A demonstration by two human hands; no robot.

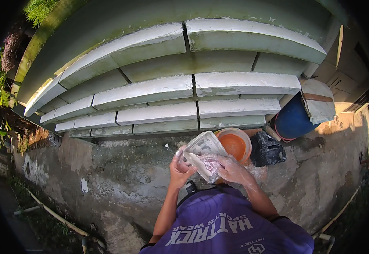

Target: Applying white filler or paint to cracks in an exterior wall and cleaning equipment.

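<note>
"White, smeared tray (pixel 207 142): location?"
"In front of my purple shirt (pixel 227 213), left of the orange bucket (pixel 248 144)."
"Grip condition?"
"My left hand (pixel 179 170): fingers curled round the tray's left edge, holding. My right hand (pixel 233 169): powdered, fingers bent over the tray's lower part; whether gripping anything, I cannot tell."
"Adjacent stock?"
"Black plastic bag (pixel 267 150), beside bucket; blue barrel (pixel 294 118), farther right"

White lettering (pixel 212 232) in large and smaller lines spans the purple shirt (pixel 227 243); beside it on the shirt, tiny lettering (pixel 252 241) adjoins a white emblem (pixel 256 249).
</note>
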